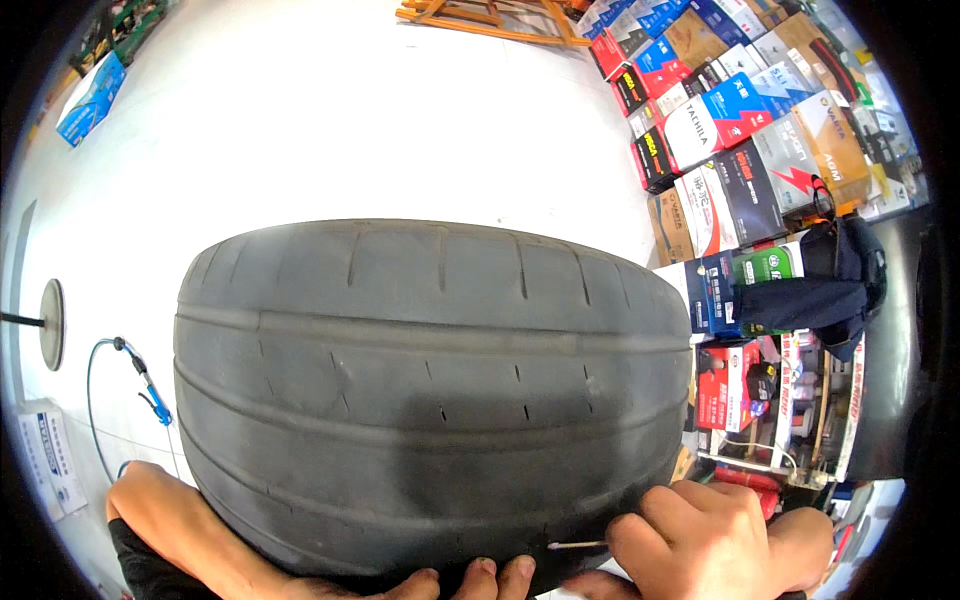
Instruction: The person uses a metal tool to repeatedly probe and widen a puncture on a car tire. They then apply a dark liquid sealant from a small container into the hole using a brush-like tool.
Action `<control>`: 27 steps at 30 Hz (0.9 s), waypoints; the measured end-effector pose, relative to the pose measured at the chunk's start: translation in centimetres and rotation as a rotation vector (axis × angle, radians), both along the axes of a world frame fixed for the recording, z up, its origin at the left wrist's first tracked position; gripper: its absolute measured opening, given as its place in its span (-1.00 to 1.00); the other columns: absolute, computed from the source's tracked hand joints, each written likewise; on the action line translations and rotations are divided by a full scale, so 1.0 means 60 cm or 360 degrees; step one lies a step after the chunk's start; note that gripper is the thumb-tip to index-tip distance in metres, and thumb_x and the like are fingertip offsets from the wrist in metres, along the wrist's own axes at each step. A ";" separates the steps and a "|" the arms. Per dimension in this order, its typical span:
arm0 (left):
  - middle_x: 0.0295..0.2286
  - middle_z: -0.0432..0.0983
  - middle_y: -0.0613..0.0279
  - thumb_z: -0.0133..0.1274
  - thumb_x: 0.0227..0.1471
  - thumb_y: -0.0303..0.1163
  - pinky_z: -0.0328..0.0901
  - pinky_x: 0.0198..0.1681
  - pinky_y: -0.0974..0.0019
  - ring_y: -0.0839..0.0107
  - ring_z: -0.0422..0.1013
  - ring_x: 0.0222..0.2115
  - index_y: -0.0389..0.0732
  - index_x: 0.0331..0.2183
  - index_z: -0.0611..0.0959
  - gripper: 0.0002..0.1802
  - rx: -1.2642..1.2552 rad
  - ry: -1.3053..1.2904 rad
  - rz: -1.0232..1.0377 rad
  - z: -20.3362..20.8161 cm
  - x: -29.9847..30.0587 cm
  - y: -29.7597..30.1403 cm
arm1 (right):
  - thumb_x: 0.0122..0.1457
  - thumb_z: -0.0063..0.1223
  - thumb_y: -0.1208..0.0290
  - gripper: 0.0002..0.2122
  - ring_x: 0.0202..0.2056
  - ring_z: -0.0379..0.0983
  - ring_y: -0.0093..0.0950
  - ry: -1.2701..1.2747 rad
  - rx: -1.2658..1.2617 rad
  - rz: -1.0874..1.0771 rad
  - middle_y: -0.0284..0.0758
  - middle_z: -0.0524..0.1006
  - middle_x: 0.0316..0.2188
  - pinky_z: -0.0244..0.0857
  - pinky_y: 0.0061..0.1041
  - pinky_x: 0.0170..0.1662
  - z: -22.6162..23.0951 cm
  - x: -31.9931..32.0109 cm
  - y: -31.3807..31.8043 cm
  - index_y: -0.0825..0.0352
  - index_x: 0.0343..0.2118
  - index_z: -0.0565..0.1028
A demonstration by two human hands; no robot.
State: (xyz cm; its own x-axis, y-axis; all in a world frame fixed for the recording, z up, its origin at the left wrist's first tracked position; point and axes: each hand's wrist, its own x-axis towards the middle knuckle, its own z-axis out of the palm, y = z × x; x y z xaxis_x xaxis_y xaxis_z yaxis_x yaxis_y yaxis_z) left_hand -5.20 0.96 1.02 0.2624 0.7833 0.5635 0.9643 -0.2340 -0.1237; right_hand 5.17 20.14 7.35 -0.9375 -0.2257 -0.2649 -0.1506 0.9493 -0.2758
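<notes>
A large worn black tyre (420, 400) stands upright in front of me, its smooth tread with shallow grooves and short slits facing me. My left hand (440, 585) rests against the lower part of the tread, its fingers spread; the rest of the hand is partly cut off by the lower edge. My right hand (690, 540), at the tyre's lower right, is closed around a thin, pale, rod-like tool (578, 545). The tool's tip points left and meets the tread near a slit. Its other end is hidden in my fist.
Many boxed goods (735, 120) are stacked along the right, with dark clothing (820, 300) draped beside them. A blue-handled air hose tool (155, 400) lies on the white floor (400, 130) at the left. A round disc (53, 325) and a wooden frame (490, 15) stand farther off.
</notes>
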 end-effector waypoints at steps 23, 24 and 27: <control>-0.34 0.54 0.26 -0.22 -0.11 -0.22 0.19 -0.24 0.31 0.40 0.39 -0.31 -0.13 -0.52 0.57 -0.71 0.0053 0.0030 -0.0004 -0.015 0.004 0.002 | -0.20 0.19 0.51 -0.85 -0.73 0.26 -0.58 0.0196 -0.0271 0.0059 -0.35 0.33 -0.73 0.11 -0.63 -0.77 -0.021 -0.002 0.008 0.41 -0.62 0.42; -0.34 0.54 0.27 -0.21 -0.11 -0.21 0.19 -0.23 0.30 0.39 0.39 -0.30 -0.13 -0.51 0.57 -0.71 0.0040 0.0043 -0.0001 -0.014 0.003 0.000 | -0.19 0.17 0.50 -0.86 -0.74 0.26 -0.58 0.0169 -0.0244 0.0091 -0.35 0.33 -0.73 0.11 -0.64 -0.77 -0.018 -0.007 0.005 0.41 -0.62 0.42; -0.33 0.53 0.27 -0.20 -0.10 -0.19 0.18 -0.20 0.28 0.38 0.39 -0.28 -0.12 -0.50 0.57 -0.70 0.0013 0.0108 0.0012 -0.016 0.003 -0.009 | -0.15 0.09 0.48 -0.89 -0.74 0.25 -0.59 0.0040 -0.0136 0.0288 -0.35 0.33 -0.73 0.10 -0.65 -0.78 -0.004 -0.030 0.001 0.39 -0.60 0.42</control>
